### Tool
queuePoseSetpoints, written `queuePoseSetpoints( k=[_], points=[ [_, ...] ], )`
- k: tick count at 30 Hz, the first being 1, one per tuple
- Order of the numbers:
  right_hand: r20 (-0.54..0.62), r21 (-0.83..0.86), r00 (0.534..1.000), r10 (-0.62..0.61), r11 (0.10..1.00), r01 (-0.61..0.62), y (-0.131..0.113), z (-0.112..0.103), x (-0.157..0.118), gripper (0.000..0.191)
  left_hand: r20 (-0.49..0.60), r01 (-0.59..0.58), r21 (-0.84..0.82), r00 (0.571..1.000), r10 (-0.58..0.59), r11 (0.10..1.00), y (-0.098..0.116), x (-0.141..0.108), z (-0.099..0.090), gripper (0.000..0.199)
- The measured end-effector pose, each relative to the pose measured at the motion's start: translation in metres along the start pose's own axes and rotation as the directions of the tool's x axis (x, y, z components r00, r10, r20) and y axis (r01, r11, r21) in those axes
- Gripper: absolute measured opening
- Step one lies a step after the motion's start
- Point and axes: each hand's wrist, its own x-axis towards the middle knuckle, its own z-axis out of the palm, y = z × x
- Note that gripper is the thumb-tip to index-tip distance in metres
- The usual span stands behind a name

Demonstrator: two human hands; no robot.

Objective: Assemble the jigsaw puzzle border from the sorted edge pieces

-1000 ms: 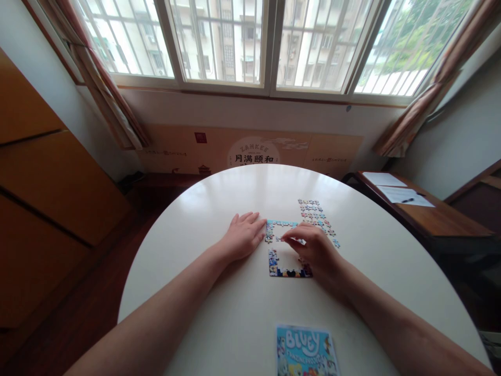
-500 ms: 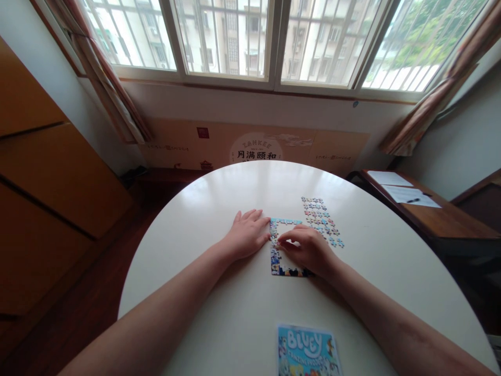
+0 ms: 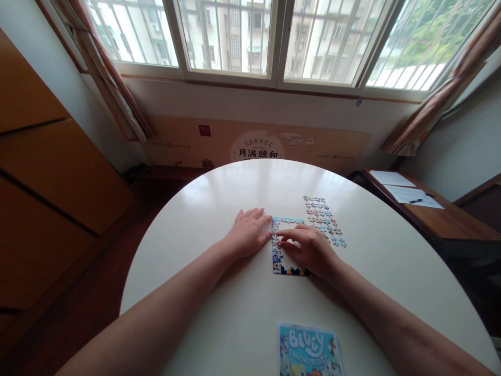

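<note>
A partly assembled jigsaw puzzle (image 3: 277,256) lies on the white table, its border joined around a bare middle. My left hand (image 3: 250,230) rests flat with spread fingers, the fingertips against the puzzle's left edge. Over the puzzle's middle, my right hand (image 3: 311,248) reaches in from the right. Its index finger stretches onto the left border, with the thumb a little below and apart from it. No piece can be made out between them. Loose puzzle pieces (image 3: 321,214) lie in rows just beyond my right hand, which partly hides the puzzle's right side.
A blue Bluey picture sheet (image 3: 309,350) lies near me on the round white table (image 3: 219,313). To the right, a brown side table (image 3: 462,222) holds papers (image 3: 410,196) and a dark pen. A wooden cabinet (image 3: 50,209) stands at the left.
My right index finger has straightened and shifted slightly up along the left border, away from the thumb. My left hand stays in place. The view has shifted slightly.
</note>
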Motion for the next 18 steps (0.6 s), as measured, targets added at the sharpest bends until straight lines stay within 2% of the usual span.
queuePoseSetpoints(
  k=[7,14,18],
  points=[
    [0.007,-0.017,0.999,-0.043,0.999,0.043,-0.0016,-0.0011,0.0014,0.021,-0.026,0.007,-0.035,1.0,-0.008,0.999,0.0026,-0.0003,0.0031,0.051],
    [0.021,-0.023,0.998,-0.065,0.998,0.066,-0.0011,-0.0017,0.0015,0.013,-0.014,0.01,-0.017,1.0,-0.01,1.0,0.0046,-0.0006,0.0002,0.048],
    [0.033,-0.019,0.997,-0.063,0.998,0.064,-0.0008,-0.0011,0.0017,0.015,0.001,0.02,-0.019,1.0,-0.02,1.0,0.0063,-0.0013,-0.0016,0.05]
  ],
)
